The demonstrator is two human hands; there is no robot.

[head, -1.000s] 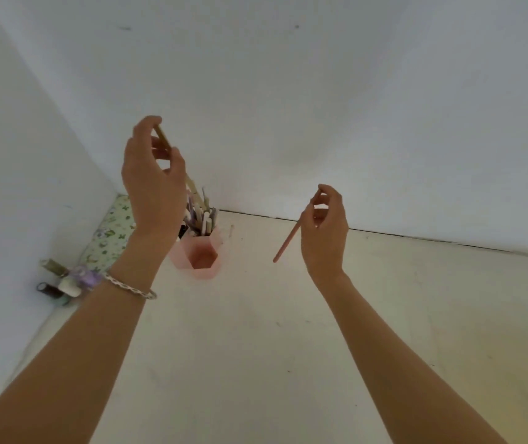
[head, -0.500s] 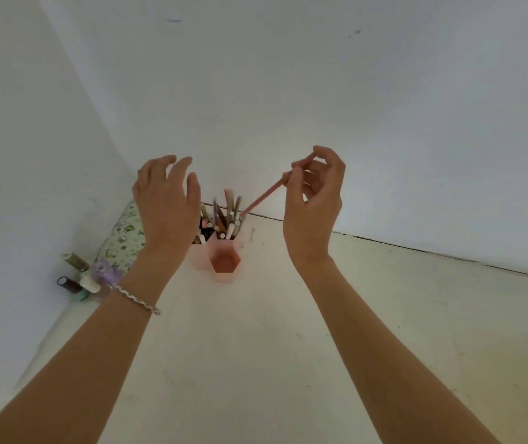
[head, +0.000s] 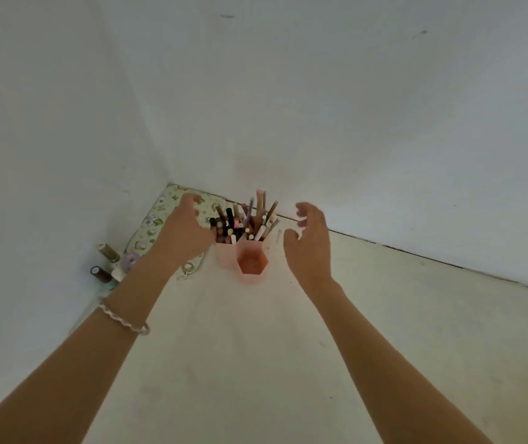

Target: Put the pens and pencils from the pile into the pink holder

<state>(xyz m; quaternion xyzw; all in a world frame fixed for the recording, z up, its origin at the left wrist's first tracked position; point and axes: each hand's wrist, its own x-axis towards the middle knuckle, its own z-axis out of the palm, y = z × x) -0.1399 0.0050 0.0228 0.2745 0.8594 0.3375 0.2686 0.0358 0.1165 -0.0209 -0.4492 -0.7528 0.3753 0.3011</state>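
The pink holder stands on the pale table near the wall corner. Its front hexagonal cell shows no pens inside. Several pens and pencils stand upright in its rear cells. My left hand hovers at the holder's left side, fingers spread, holding nothing. My right hand hovers at its right side, fingers apart and also holding nothing. Neither hand touches the holder. No loose pile of pens is in view.
A floral pouch lies in the corner behind my left hand. Small bottles and a purple flower piece sit by the left wall. White walls close in at the back and left. The table stretches to the right.
The pink pencil has left my right hand and stands among those in the holder. Both hands have dropped lower and now flank the holder, open.
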